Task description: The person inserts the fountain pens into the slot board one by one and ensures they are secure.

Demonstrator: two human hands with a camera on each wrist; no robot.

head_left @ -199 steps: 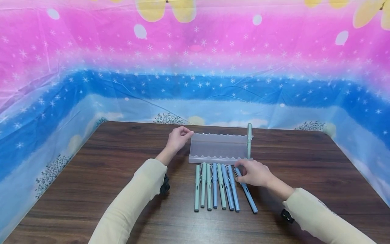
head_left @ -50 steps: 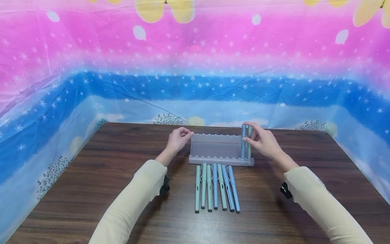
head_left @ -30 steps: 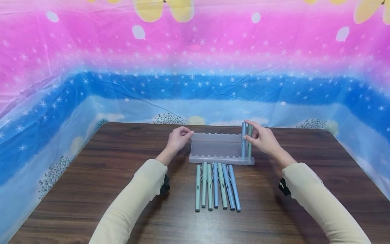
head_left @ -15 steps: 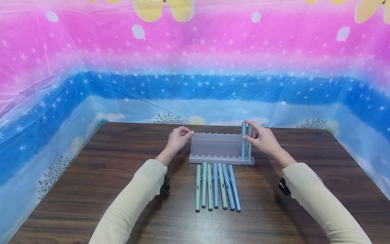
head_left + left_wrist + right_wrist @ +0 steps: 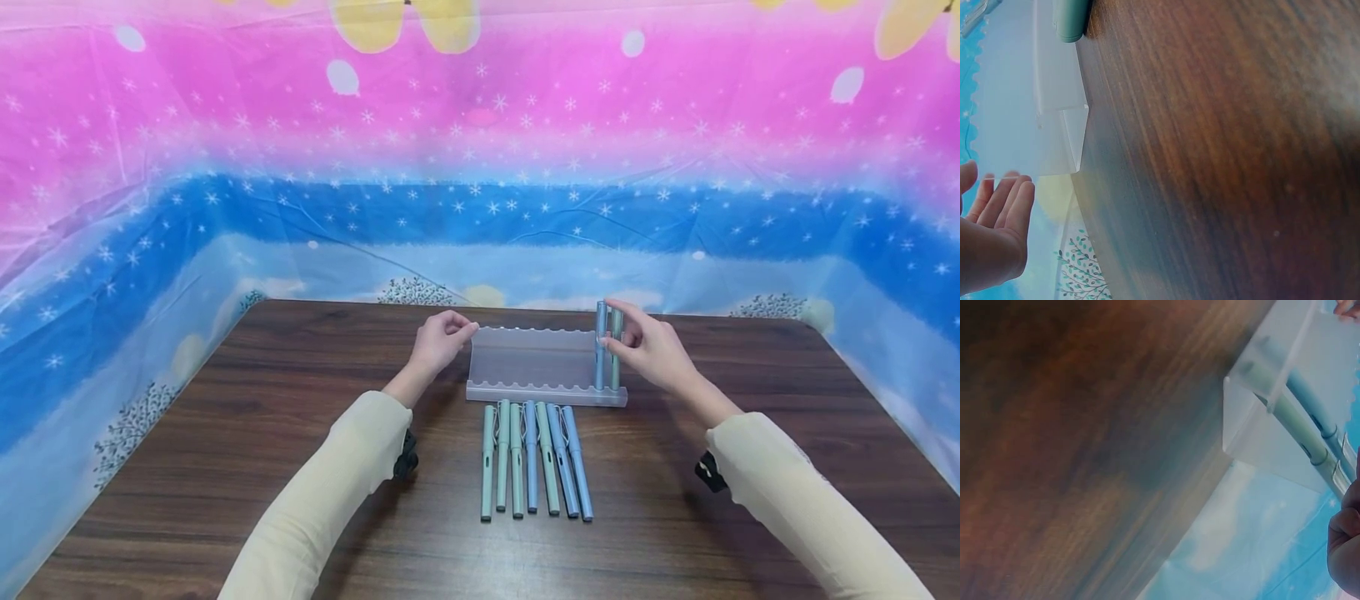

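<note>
A translucent pen rack (image 5: 540, 362) stands on the wooden table (image 5: 262, 433). My left hand (image 5: 463, 330) grips its upper left corner. At the rack's right end a blue pen (image 5: 599, 358) and a green pen (image 5: 616, 367) stand upright side by side. My right hand (image 5: 617, 327) pinches the blue pen near its top, with the index finger arched over both caps. Several blue and green pens (image 5: 532, 458) lie in a row in front of the rack. The right wrist view shows the rack's end wall (image 5: 1254, 434) with both pens (image 5: 1300, 422) behind it. The left wrist view shows my left hand's fingers (image 5: 1000, 206) at the rack (image 5: 1054, 94).
A pink and blue starry sheet (image 5: 480, 167) walls in the table on three sides. Bare wood lies left and right of the rack and of the pen row. The cream sleeves (image 5: 330, 492) of both arms reach in from the near edge.
Since the earliest frame my right hand took the rightmost blue pen off the table and stood it in the rack beside the green one. Over the last second only the right forearm shifted slightly.
</note>
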